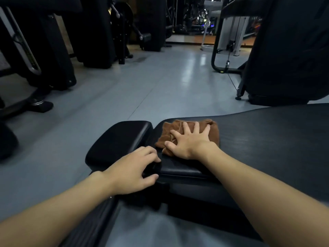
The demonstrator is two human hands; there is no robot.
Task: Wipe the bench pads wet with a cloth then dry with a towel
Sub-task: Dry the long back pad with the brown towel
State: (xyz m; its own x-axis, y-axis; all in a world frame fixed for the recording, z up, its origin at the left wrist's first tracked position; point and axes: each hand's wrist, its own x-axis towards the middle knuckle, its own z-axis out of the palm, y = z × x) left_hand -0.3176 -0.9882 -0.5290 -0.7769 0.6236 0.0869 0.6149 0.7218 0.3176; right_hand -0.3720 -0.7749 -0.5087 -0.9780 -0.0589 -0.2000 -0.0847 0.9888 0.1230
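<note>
A brown cloth point(216, 133) lies crumpled on the near end of the long black bench pad point(270, 139). My right hand point(189, 140) presses flat on the cloth with its fingers spread. A smaller black seat pad point(119, 139) sits just left of the long pad, a narrow gap between them. My left hand point(132, 172) grips the near corner of the bench at that gap, fingers curled over the edge and thumb underneath.
The grey gym floor point(142, 82) stretches ahead. Black exercise machines point(53, 56) stand at the left and back. A large black machine point(292, 50) with a cable and frame stands at the right, close behind the bench.
</note>
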